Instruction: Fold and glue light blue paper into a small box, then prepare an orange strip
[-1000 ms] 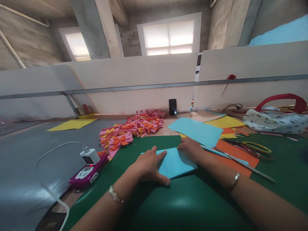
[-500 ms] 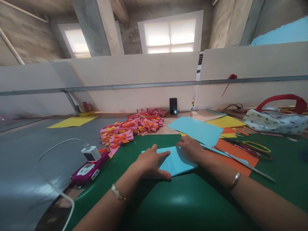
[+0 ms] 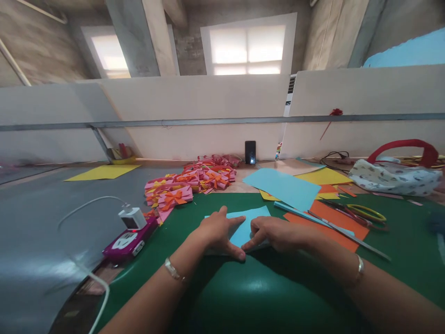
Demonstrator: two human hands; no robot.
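Observation:
A folded light-blue paper (image 3: 247, 222) lies on the green mat (image 3: 264, 292) just ahead of me. My left hand (image 3: 217, 232) lies flat on its left part, index finger stretched over the paper and thumb pressing the near edge. My right hand (image 3: 278, 233) rests on the paper's right part with its fingers curled, its thumb meeting my left thumb at the near fold. Each wrist wears a silver bangle.
Pink and orange paper bows (image 3: 189, 183) are piled at the back left. Blue, yellow and orange sheets (image 3: 285, 185), scissors (image 3: 358, 213) and a metal ruler (image 3: 347, 234) lie to the right. A purple power strip with a white charger (image 3: 130, 234) sits left. A printed bag (image 3: 396, 178) stands far right.
My right hand has slid from the paper's far right corner down and left to the near edge, next to my left thumb. My left hand has stayed in place.

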